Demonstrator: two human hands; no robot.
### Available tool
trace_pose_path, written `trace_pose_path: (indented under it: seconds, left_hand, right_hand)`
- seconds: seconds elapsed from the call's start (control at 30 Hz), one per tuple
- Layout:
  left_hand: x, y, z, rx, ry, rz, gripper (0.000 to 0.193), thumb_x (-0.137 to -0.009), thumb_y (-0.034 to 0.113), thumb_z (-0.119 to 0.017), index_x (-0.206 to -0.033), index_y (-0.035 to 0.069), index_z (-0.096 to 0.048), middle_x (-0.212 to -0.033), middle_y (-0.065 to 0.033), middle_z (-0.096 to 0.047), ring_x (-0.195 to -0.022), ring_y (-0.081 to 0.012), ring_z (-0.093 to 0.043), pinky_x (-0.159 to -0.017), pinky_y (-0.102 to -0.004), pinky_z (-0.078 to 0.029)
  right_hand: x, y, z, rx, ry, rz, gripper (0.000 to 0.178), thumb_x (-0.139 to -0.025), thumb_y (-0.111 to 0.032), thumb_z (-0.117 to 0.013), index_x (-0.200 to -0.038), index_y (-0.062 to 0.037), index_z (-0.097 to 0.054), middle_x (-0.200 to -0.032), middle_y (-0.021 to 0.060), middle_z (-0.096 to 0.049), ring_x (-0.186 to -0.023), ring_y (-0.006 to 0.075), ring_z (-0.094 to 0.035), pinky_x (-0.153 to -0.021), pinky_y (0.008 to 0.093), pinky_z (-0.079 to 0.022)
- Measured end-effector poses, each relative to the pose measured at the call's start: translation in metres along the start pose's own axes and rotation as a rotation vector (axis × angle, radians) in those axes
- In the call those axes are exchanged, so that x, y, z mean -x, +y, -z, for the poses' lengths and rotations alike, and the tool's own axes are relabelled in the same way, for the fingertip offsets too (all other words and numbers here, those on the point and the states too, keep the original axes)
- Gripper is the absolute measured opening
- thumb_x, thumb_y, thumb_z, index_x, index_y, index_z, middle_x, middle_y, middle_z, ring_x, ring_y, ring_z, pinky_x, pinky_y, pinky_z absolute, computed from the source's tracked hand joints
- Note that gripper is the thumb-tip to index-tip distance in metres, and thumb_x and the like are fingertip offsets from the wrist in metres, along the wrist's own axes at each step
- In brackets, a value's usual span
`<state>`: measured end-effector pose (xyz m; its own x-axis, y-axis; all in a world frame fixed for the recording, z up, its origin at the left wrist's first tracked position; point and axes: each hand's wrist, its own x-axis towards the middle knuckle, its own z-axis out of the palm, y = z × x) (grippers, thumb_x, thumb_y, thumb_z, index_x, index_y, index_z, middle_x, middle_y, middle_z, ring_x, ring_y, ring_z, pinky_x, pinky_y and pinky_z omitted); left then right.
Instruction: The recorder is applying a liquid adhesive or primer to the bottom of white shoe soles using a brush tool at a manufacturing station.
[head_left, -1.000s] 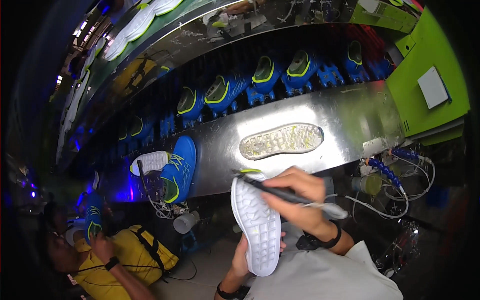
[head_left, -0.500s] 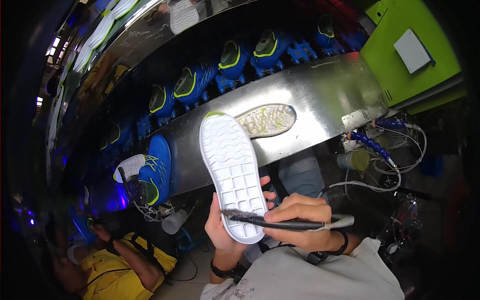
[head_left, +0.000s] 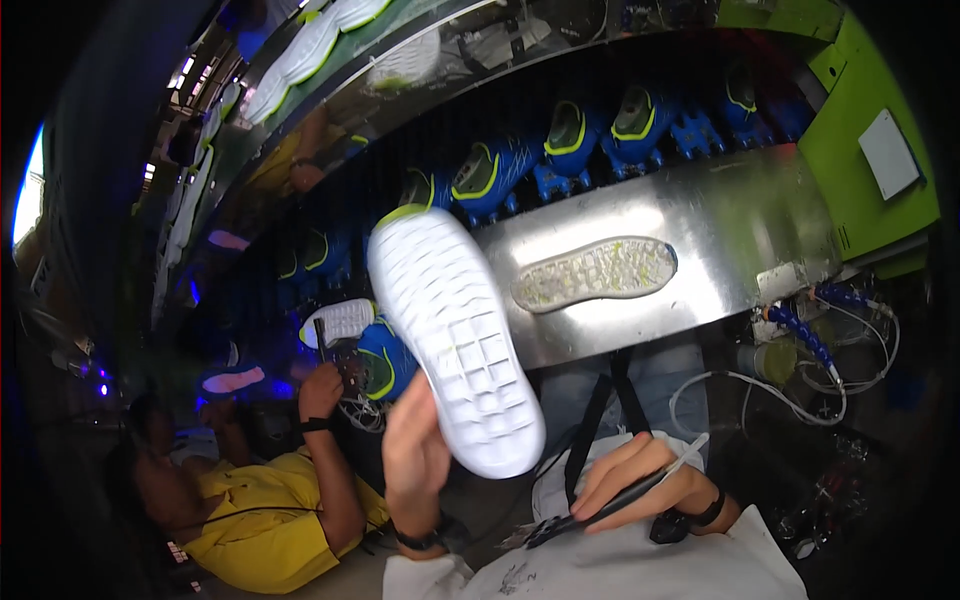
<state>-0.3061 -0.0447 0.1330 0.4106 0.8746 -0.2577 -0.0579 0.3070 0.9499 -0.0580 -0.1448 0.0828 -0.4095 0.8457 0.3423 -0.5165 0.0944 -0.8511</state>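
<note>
We grip the white sole (head_left: 455,345) firmly in our left hand (head_left: 415,455); our right hand (head_left: 640,480) pinches the brush (head_left: 600,500); we keep the sole steady for even strokes.

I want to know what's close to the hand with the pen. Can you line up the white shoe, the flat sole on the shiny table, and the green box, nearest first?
From the right hand, in the head view:
1. White shoe: up and left, held by the left hand.
2. Flat sole: straight above, lying on the metal table.
3. Green box: far up in the right corner.
</note>
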Motion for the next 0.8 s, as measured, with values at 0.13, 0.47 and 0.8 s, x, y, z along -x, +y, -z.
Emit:
trace_pose_path:
  seconds: [0.13,0.47,0.8]
  left_hand:
    - [0.022,-0.079,-0.004,1.444,-0.401,0.183,0.07,-0.102,0.049,-0.035,-0.156,0.009,-0.019,-0.16,-0.0233,-0.02,-0.137,-0.0592,-0.028,-0.098,-0.0776,-0.035]
    - [0.05,-0.123,-0.065,1.071,-0.152,0.236,0.09,-0.081,0.054,-0.039,-0.156,0.007,-0.022,-0.151,-0.0224,-0.039,-0.128,-0.0564,-0.043,-0.102,-0.0685,-0.038]
    - [0.049,-0.099,-0.076,1.216,0.129,0.067,0.074,-0.091,0.049,-0.032,-0.148,0.003,-0.038,-0.141,-0.0209,-0.05,-0.123,-0.0378,-0.054,-0.106,-0.0505,-0.042]
  right_hand:
    - [0.002,0.01,0.011,-0.035,0.876,0.096,0.03,-0.068,0.009,-0.081,-0.095,0.0037,-0.07,-0.09,0.0148,-0.067,-0.078,0.0187,-0.066,-0.068,0.0263,-0.051]
    - [-0.073,0.003,0.044,0.925,0.749,0.121,0.019,-0.069,-0.002,-0.08,-0.087,-0.0011,-0.073,-0.078,0.0067,-0.068,-0.074,0.0194,-0.059,-0.066,0.0304,-0.043]
    - [-0.058,0.007,0.016,0.691,0.782,0.054,0.025,-0.071,0.0,-0.082,-0.094,-0.0013,-0.074,-0.088,0.0073,-0.072,-0.073,0.0153,-0.061,-0.063,0.0298,-0.044]
